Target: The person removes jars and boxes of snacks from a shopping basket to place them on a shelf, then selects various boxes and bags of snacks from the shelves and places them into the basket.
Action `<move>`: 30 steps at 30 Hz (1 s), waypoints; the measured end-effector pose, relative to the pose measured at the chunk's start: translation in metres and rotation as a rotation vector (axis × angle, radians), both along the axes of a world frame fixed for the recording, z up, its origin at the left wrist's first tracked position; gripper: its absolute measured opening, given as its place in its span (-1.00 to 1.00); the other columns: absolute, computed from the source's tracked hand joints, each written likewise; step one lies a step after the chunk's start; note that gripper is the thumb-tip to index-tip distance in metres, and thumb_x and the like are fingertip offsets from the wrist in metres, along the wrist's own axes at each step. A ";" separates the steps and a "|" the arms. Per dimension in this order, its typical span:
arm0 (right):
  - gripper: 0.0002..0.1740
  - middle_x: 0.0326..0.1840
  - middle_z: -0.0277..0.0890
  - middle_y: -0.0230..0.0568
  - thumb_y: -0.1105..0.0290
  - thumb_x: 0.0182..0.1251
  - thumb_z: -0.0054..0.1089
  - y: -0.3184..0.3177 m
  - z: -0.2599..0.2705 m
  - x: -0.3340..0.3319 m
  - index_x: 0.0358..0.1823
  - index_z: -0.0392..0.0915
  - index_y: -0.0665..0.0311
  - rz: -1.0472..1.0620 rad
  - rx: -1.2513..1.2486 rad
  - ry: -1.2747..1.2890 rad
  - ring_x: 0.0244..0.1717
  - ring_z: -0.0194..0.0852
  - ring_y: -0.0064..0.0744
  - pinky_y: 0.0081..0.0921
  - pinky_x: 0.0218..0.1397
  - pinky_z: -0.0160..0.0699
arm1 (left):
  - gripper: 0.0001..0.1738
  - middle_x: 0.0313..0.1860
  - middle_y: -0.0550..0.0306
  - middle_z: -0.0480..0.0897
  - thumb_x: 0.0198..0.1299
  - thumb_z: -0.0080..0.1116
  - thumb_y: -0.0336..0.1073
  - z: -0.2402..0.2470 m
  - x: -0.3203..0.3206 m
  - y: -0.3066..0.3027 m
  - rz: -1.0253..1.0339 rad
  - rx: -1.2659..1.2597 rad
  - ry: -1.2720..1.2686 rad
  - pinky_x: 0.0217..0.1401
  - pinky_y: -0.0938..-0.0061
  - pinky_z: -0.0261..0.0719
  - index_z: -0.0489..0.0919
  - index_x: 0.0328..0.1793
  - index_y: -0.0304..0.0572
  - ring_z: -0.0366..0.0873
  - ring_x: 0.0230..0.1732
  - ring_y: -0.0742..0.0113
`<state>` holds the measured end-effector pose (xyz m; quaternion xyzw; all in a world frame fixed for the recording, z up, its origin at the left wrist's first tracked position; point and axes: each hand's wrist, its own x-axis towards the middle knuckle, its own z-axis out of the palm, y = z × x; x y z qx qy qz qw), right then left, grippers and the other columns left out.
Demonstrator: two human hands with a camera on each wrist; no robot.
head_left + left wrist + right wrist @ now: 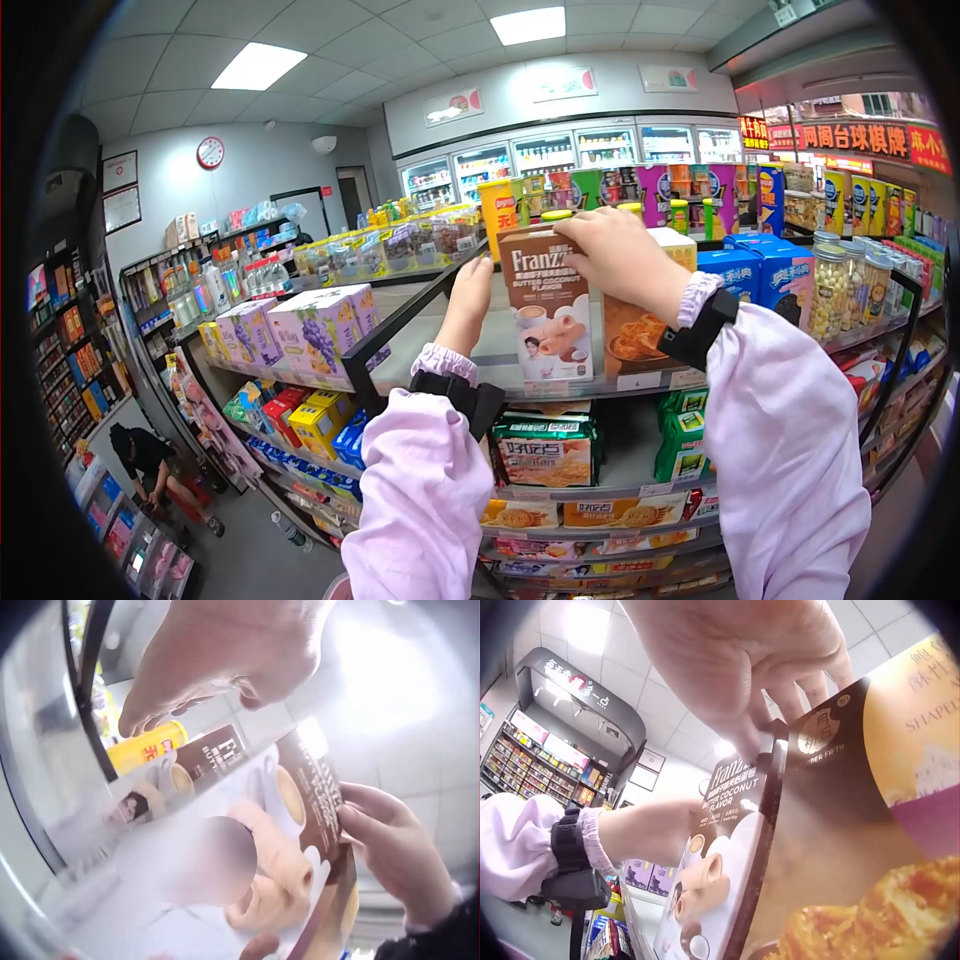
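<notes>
Brown biscuit box [548,310]: right hand [615,255] pinches its top, shown only by wrist views; left hand [468,300] flat against it

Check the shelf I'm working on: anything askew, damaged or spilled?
Nothing damaged or spilled. The Franzzi box stands upright at the front edge of the top shelf, left hand against its left side, right hand gripping its top. Only oddity: what looks like a bottle lying on the aisle floor, lower left.
</notes>
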<state>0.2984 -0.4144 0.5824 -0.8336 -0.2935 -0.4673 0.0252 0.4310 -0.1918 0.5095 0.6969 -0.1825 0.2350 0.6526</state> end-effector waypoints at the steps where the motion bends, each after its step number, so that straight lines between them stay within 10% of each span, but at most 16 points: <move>1: -0.62 -0.18 0.52 -0.13 0.32 0.02 0.20 0.000 -0.002 0.003 -0.09 0.51 0.28 0.001 -0.007 -0.012 -0.07 0.45 -0.13 -0.25 0.01 0.36 | -0.41 0.03 0.13 0.54 0.30 -0.23 0.11 0.007 -0.015 -0.012 -0.098 -0.094 0.216 -0.07 0.47 0.48 0.31 0.26 -0.15 0.54 -0.10 0.31; 4: -0.60 -0.16 0.52 -0.15 0.32 0.00 0.23 0.000 -0.004 0.002 -0.08 0.49 0.28 0.001 -0.006 -0.022 -0.03 0.43 -0.17 -0.26 0.10 0.29 | -0.39 0.06 0.14 0.55 0.33 -0.39 0.18 0.012 -0.030 -0.034 -0.572 -0.235 0.140 0.01 0.37 0.52 0.34 0.24 -0.07 0.54 0.01 0.25; 30: -0.49 -0.08 0.40 -0.03 0.36 0.04 0.23 -0.010 0.001 0.000 0.05 0.37 0.34 -0.010 -0.041 0.124 0.01 0.37 -0.05 -0.26 0.11 0.32 | -0.28 0.05 -0.07 0.52 0.33 -0.64 0.21 0.010 -0.057 -0.066 -0.731 -0.325 0.172 -0.02 0.30 0.62 0.29 0.26 -0.17 0.57 -0.03 0.11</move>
